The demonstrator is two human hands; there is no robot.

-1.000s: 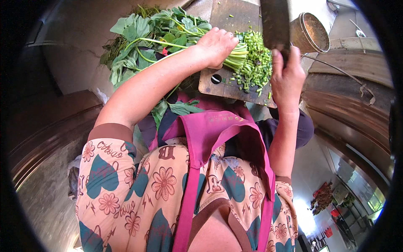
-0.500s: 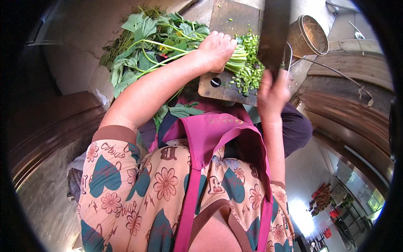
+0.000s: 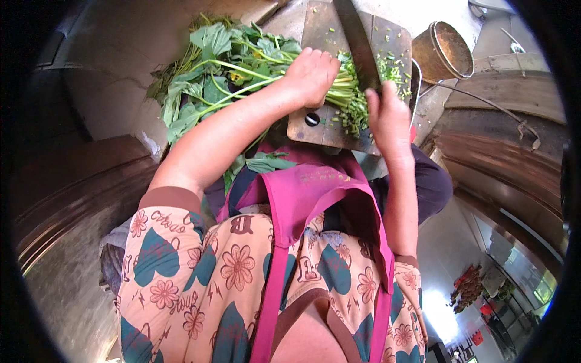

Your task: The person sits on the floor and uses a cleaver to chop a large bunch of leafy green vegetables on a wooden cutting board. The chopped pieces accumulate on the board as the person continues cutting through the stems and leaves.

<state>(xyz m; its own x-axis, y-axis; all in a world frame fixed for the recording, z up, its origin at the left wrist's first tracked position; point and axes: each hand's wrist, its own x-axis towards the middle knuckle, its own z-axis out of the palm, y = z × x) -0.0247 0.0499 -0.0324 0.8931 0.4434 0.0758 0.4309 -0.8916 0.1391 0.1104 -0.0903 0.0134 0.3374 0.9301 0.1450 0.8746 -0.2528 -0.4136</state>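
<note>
My left hand (image 3: 312, 77) is closed round a bundle of leafy green stems (image 3: 233, 72), pressing it onto a wooden cutting board (image 3: 321, 24). The leaves spread out to the left of the wrist, and the cut stem ends stick out on the right. In my right hand (image 3: 390, 121) is the handle of a large dark-bladed knife (image 3: 358, 45). Its blade points away from me and stands just right of the stem ends, over the board. Chopped green pieces (image 3: 354, 118) lie on both sides of the blade.
A rusty, tan bucket (image 3: 446, 51) stands beyond the board at the right, with a bent thin rod (image 3: 484, 103) nearby. Dark wooden edges (image 3: 496, 163) curve along the right side. My magenta apron (image 3: 302, 193) hangs close below the board.
The knife has come down and left, from raised over the board's right side to beside the stem ends. My left hand has kept its hold on the bundle.
</note>
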